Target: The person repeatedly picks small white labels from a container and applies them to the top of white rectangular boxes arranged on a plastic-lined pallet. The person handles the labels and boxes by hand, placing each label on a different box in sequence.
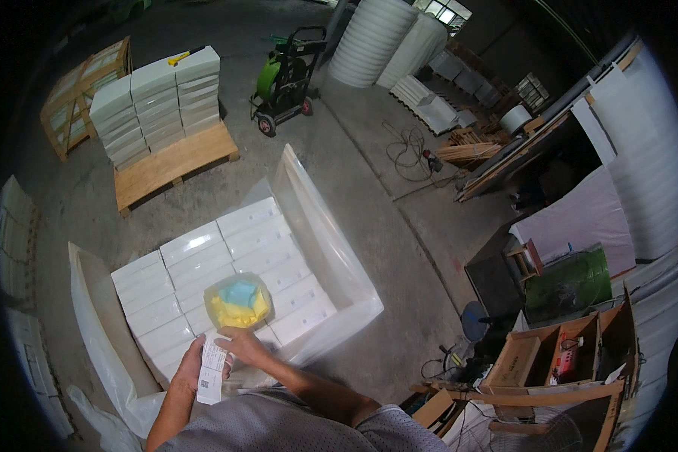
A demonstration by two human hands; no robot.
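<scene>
A narrow stack of white printed labels (pixel 212 371) is in my left hand (pixel 192 368), which is closed along its left edge. My right hand (pixel 242 348) has its fingers bent at the upper end of the labels and appears to pinch them there. Just beyond my right hand, a clear round container or bag (pixel 212 310) holds crumpled yellow and light blue pieces. It rests on rows of white shrink-wrapped packs (pixel 196 241), packed side by side in a large open box (pixel 320 218) lined with clear plastic.
Farther left, more white packs (pixel 158 83) stand stacked on a wooden pallet (pixel 177 167), a yellow tool (pixel 179 58) on top. A wheeled cart with a green reel (pixel 275 83) stands beyond. A wooden shelf (pixel 539 354) and green drum (pixel 569 279) are on the right; a cable (pixel 410 154) lies on the floor.
</scene>
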